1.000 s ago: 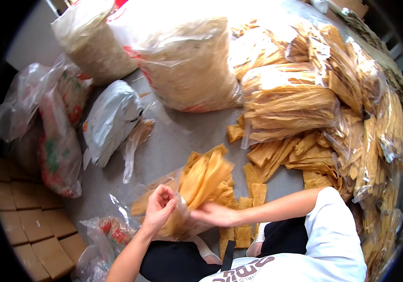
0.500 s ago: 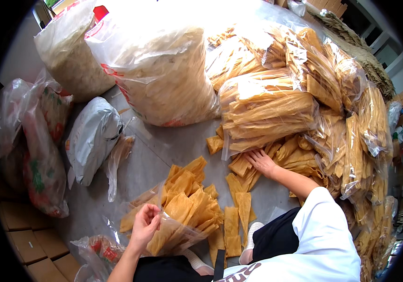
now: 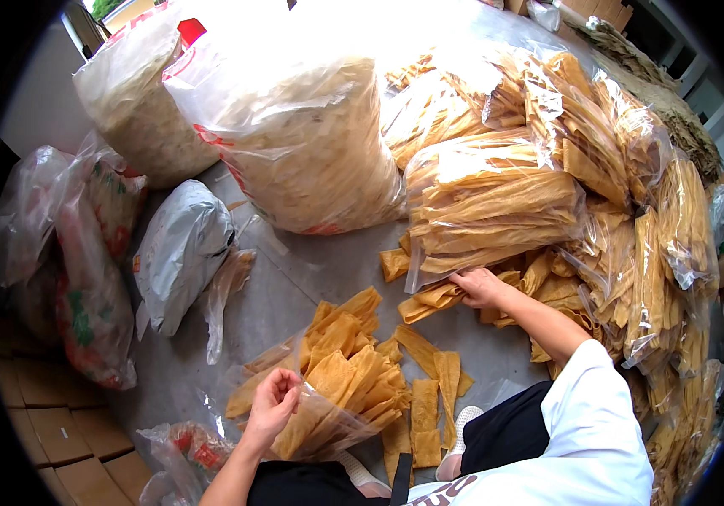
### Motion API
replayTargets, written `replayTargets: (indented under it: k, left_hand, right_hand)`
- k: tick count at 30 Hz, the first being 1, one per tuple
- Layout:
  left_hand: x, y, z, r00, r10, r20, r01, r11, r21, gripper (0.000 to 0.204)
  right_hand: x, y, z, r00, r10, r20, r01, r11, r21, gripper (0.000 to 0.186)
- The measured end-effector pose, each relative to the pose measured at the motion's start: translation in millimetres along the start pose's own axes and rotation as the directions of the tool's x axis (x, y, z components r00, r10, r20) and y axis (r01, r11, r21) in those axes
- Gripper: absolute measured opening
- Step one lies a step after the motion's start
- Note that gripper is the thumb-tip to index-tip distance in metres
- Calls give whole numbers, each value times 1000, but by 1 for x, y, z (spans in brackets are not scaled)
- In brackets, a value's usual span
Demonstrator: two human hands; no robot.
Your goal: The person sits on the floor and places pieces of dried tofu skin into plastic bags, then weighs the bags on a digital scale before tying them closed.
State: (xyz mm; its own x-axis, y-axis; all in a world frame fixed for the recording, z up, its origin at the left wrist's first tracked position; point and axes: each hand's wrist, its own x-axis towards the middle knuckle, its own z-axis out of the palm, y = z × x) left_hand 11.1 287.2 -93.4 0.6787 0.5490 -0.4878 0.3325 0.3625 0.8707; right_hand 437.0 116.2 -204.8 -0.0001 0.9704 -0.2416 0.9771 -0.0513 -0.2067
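My left hand [image 3: 272,406] is closed in a pinch at the rim of a clear plastic bag [image 3: 338,428] on the floor. Broad, yellow-brown dried strips [image 3: 353,379] fill this bag and stick out of its mouth. Farther right, my right hand [image 3: 480,288] grips a few flat dried strips [image 3: 431,302] of the same kind, its fingers curled over their right end. These lie at the near edge of a large clear bag [image 3: 488,211] packed with long strips. Loose strips [image 3: 426,413] lie between the small bag and my right shoe.
Filled clear bags of strips [image 3: 640,287] heap up on the right. Two tall sacks [image 3: 303,160] of pale pieces stand at the far left. A grey-white plastic bag [image 3: 180,253], red-and-green printed bags [image 3: 92,287] and cardboard boxes [image 3: 58,434] are along the left.
My right hand has gone from lying spread on the strips to gripping some, and their near ends have lifted and swung left. The left hand keeps its pinch at the bag.
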Motion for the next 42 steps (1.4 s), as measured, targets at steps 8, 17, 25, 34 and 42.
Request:
replayTargets:
  k: [8, 17, 25, 34, 42]
  left_hand:
    - [-4, -2, -4, 1000, -15, -10, 15, 1000, 14, 8]
    - [-1, -8, -9, 999, -26, -42, 32, 991, 129, 21]
    - [-23, -12, -5, 985, 70, 158, -170, 548, 819, 28]
    - [-17, 3, -4, 999, -23, -32, 39, 674, 738, 24]
    - [0, -35, -29, 962, -117, -247, 198, 921, 335, 21]
  right_hand:
    - [-18, -67, -104, 975, 137, -175, -34, 871, 491, 37]
    - [1, -122, -151, 975, 160, -154, 33, 582, 813, 55]
    - [32, -179, -187, 982, 86, 169, -188, 551, 813, 73]
    - [50, -195, -185, 995, -53, -86, 93, 810, 579, 55]
    - [59, -241, -107, 864, -458, -210, 433, 888, -158, 63]
